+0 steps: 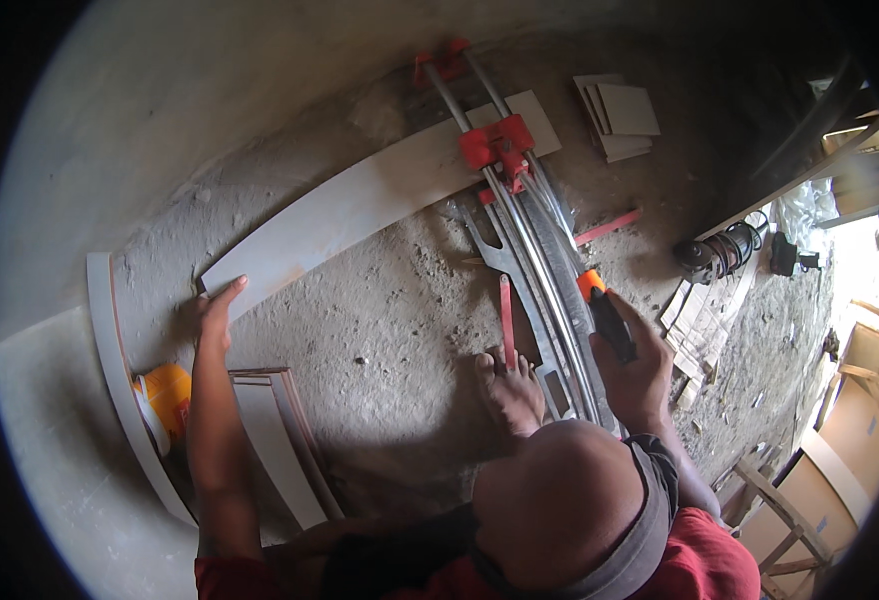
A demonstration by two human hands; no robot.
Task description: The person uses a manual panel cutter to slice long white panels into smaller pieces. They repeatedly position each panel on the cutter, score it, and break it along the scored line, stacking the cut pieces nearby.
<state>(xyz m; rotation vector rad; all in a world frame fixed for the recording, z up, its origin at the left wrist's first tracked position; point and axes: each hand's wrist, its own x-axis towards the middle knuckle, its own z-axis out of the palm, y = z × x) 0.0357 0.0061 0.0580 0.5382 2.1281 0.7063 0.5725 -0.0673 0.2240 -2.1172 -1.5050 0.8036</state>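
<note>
My left hand grips the near left end of a long pale tile strip, with the thumb on top. The strip's far end lies across a manual tile cutter, under its steel rails and red carriage. To the right of the rails, my right hand is closed around a black-and-orange handle. It lies roughly in line with a rod from the carriage, but I cannot make out the joint. My bare foot rests beside the cutter's base, near a red bar.
Cut tile pieces lie at the far right, others near my left forearm. A curved strip leans by the wall, beside a yellow object. A corded power tool and wooden frames are on the right.
</note>
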